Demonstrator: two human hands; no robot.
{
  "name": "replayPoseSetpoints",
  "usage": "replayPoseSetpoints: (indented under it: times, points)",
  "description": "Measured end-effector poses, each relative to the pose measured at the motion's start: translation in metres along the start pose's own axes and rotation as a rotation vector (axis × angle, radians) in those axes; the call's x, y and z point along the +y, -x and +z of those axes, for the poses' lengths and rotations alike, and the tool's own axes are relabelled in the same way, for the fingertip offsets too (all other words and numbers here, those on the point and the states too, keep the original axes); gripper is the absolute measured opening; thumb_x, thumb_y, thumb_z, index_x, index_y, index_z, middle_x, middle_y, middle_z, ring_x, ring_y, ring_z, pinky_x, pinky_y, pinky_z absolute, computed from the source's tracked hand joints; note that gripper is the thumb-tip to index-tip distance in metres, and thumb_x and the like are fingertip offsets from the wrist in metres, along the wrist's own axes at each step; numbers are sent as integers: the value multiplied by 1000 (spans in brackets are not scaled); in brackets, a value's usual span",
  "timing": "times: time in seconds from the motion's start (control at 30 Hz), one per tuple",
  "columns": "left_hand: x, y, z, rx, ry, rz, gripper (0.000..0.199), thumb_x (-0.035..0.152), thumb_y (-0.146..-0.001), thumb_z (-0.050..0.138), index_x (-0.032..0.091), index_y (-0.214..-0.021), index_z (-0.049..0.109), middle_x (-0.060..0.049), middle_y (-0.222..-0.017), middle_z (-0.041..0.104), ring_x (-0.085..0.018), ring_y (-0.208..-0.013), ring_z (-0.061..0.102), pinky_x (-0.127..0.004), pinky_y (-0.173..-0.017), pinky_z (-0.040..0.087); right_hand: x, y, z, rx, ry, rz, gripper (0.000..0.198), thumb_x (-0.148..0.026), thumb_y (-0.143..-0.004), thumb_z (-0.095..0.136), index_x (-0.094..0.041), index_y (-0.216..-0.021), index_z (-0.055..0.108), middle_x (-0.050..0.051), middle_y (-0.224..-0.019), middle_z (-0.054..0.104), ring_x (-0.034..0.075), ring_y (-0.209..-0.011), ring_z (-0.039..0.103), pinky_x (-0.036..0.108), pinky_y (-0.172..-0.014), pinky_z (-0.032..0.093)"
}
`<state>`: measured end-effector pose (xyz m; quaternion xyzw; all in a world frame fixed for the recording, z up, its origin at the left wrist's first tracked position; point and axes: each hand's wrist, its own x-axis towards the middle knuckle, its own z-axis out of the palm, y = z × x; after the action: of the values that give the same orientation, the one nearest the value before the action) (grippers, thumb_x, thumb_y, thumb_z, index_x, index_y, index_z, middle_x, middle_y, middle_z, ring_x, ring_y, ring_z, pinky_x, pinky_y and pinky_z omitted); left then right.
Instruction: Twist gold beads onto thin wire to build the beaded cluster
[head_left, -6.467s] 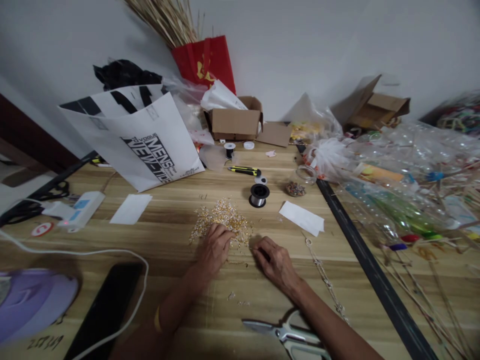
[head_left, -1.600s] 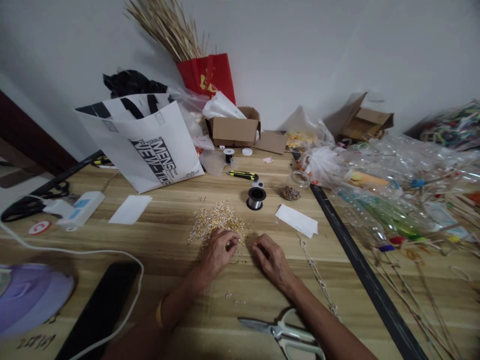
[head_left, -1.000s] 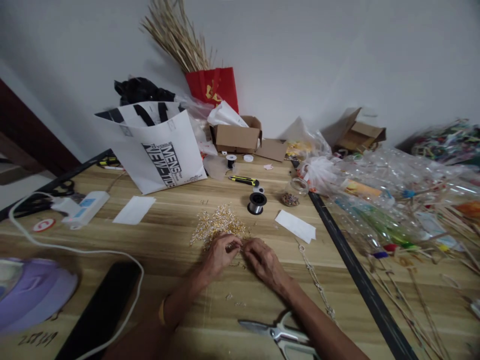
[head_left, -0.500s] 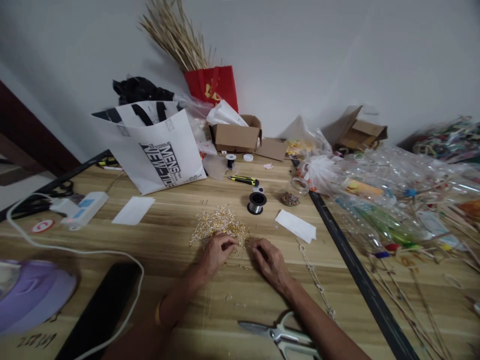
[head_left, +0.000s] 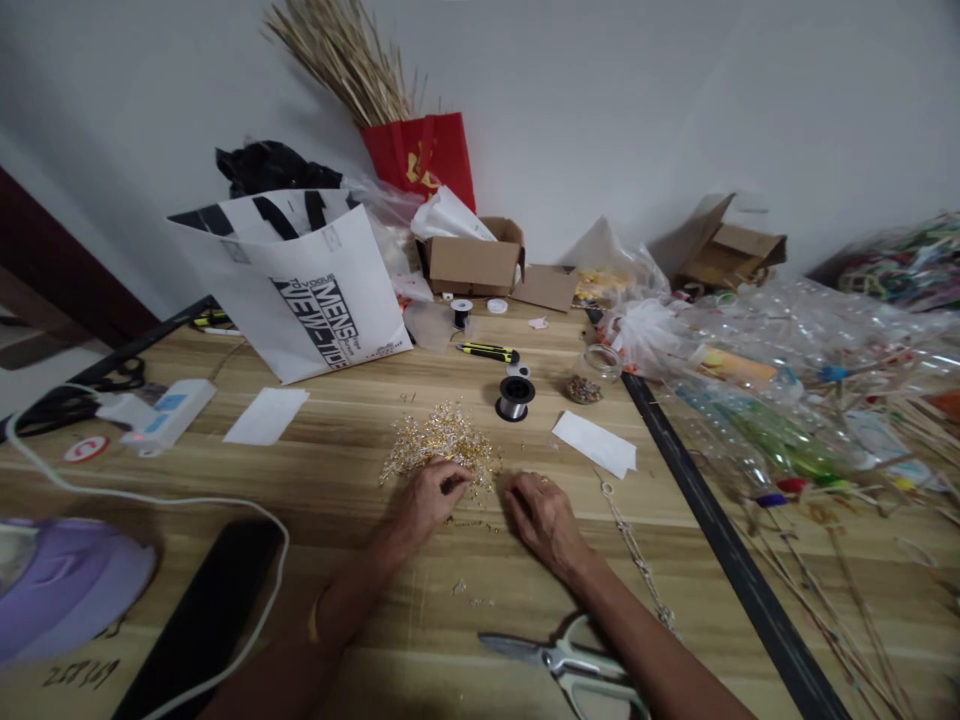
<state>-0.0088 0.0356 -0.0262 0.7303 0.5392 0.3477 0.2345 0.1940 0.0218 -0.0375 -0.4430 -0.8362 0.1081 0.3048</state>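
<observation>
The left hand [head_left: 427, 497], bent as for pinching, seems to pick from the bead heap [head_left: 441, 433] on the counter [head_left: 337, 440], while the right hand [head_left: 546, 520] lies curled nearby; whether either grips something I cannot tell, and the next move calls for delicacy.

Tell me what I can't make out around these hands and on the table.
In the head view:
Left hand: whether it pinches anything; too small to tell.
Right hand: whether it holds anything; the hand itself hides this.
Scissors: part of the handles, covered by the right forearm.
Purple object: its left part, cut off by the picture's edge.
White bag: most of its inside, hidden by its front.
</observation>
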Motion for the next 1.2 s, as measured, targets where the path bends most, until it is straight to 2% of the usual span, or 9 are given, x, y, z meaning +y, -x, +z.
replayPoseSetpoints:
  times: [0.27,0.7,1.2]
  points:
    - [1,1,0,3,-2,-17,12,7,-72,61,16,-75,68,-2,-72,67,-13,-68,62,-22,-65,49,0,-1,-1,8,93,18,13,-17,-88,44,-18,-79,52,5,-72,59,17,-68,50,27,-66,34]
    - [4,1,-4,-14,-120,189,12,9,-76,59,18,-73,65,-3,-76,65,-18,-80,53,-31,-75,44,-1,-2,-3,3,120,34,15,-18,-88,42,-18,-78,53,5,-71,59,17,-66,51,27,-66,33]
    - [7,4,-6,-79,-152,240,11,10,-77,60,19,-73,65,-3,-76,62,-19,-82,50,-32,-76,43,1,-2,-2,11,125,22,13,-17,-88,44,-18,-79,53,5,-72,59,18,-67,51,28,-67,34]
